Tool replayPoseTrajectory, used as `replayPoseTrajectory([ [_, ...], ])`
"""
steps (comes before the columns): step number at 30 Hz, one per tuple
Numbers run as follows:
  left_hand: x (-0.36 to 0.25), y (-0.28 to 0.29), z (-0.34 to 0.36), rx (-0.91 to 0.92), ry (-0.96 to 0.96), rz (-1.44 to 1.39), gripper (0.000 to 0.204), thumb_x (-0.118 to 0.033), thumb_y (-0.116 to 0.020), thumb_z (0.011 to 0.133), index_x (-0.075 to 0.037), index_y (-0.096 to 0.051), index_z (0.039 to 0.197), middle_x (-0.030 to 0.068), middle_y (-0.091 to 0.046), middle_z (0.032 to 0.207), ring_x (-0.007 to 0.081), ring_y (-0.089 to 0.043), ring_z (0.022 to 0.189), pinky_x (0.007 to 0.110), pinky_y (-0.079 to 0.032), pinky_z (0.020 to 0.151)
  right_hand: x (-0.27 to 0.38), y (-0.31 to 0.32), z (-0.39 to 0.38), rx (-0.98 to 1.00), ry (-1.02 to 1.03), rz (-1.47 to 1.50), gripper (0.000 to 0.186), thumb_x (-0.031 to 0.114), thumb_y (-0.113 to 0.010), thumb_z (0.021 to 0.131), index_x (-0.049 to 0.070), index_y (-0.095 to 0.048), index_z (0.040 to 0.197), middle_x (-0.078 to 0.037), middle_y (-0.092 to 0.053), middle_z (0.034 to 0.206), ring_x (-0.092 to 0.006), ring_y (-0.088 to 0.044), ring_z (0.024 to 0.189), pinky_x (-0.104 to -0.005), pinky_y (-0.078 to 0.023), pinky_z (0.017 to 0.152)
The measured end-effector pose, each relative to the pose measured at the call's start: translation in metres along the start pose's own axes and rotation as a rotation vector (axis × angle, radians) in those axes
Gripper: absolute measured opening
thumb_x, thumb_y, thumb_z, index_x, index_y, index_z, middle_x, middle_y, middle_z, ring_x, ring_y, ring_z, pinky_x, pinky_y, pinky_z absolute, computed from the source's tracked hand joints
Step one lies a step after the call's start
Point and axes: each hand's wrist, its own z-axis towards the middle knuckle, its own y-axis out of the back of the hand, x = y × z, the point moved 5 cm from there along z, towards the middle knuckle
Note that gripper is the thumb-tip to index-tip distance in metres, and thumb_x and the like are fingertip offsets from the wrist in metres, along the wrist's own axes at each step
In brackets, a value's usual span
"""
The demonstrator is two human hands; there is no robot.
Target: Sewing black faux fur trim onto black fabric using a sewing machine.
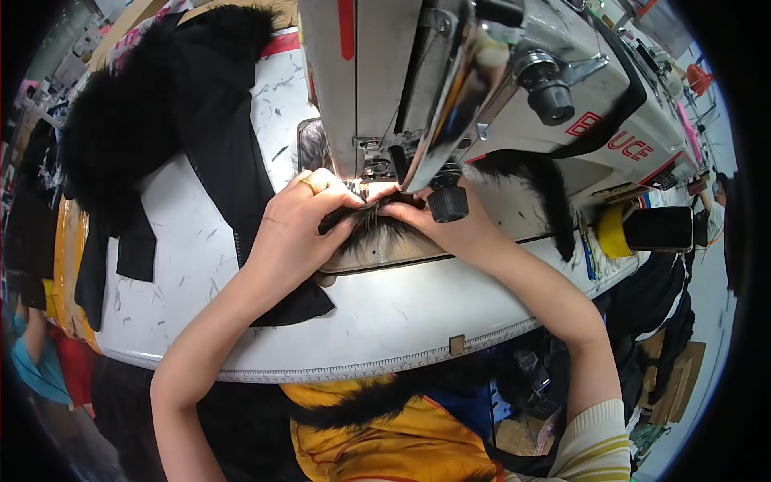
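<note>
Both my hands meet at the needle area of a white sewing machine. Between them lies a strip of black fur trim, its hairs spreading over the metal machine bed. My left hand, with a ring on one finger, pinches the trim from the left, close beside the presser foot. From the right, my right hand pinches the same trim; part of its fingers is hidden behind a black knob. A tail of black fur runs off to the right across the machine.
Black garment pieces with fur cover the table's left side. A ruler tape follows the white table's front edge. At the right lie pens, a yellow roll and a dark phone. Yellow cloth and more fur rest on my lap.
</note>
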Motion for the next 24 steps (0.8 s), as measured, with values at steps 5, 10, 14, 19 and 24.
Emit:
replayPoseTrajectory([
  [5, 0.004, 0.003, 0.007, -0.021, -0.086, -0.010, 0.017, -0.006, -0.071, 0.075, -0.004, -0.066, 0.091, 0.0090, -0.060, 0.090, 0.0276, -0.059, 0.089, 0.036, -0.049, 0.075, 0.008, 0.002, 0.002, -0.195, 0.130, -0.070, 0.032, 0.027, -0.075, 0.071, -0.002, -0.063, 0.065, -0.018, -0.059, 0.066, -0.0336, -0.061, 0.069, -0.0418, -0.048, 0.065],
  [10, 0.019, 0.005, 0.022, -0.040, 0.033, -0.162, 0.016, -0.007, -0.070, 0.076, 0.000, -0.065, 0.090, 0.0124, -0.059, 0.089, 0.0296, -0.059, 0.080, 0.036, -0.048, 0.072, -0.005, -0.003, 0.013, -0.019, 0.001, -0.194, 0.036, 0.030, -0.077, 0.080, -0.001, -0.061, 0.083, -0.011, -0.060, 0.071, -0.0206, -0.057, 0.065, -0.0351, -0.048, 0.063],
  [14, 0.019, 0.004, 0.023, -0.009, 0.052, -0.230, 0.020, -0.005, -0.067, 0.078, -0.001, -0.066, 0.097, 0.0133, -0.062, 0.098, 0.0299, -0.060, 0.086, 0.035, -0.048, 0.076, 0.002, 0.006, 0.011, -0.187, 0.264, -0.059, 0.020, 0.018, -0.069, 0.069, -0.001, -0.062, 0.069, -0.017, -0.061, 0.066, -0.0371, -0.061, 0.067, -0.0443, -0.048, 0.064],
  [19, 0.015, 0.005, 0.025, 0.006, -0.014, -0.110, 0.016, -0.006, -0.067, 0.079, 0.003, -0.063, 0.092, 0.0151, -0.060, 0.098, 0.0327, -0.058, 0.087, 0.038, -0.048, 0.077, -0.002, 0.003, 0.014, -0.266, 0.315, -0.026, 0.022, 0.015, -0.068, 0.068, -0.003, -0.061, 0.079, -0.020, -0.062, 0.075, -0.0398, -0.060, 0.079, -0.0453, -0.048, 0.071],
  [24, 0.017, 0.006, 0.032, 0.003, -0.029, 0.003, 0.016, -0.008, -0.068, 0.078, 0.004, -0.058, 0.081, 0.0154, -0.057, 0.087, 0.0332, -0.057, 0.082, 0.040, -0.046, 0.073, -0.033, -0.010, 0.019, -0.147, 0.146, -0.205, 0.010, 0.006, -0.063, 0.067, -0.004, -0.064, 0.070, -0.023, -0.062, 0.075, -0.0405, -0.060, 0.078, -0.0459, -0.047, 0.072],
])
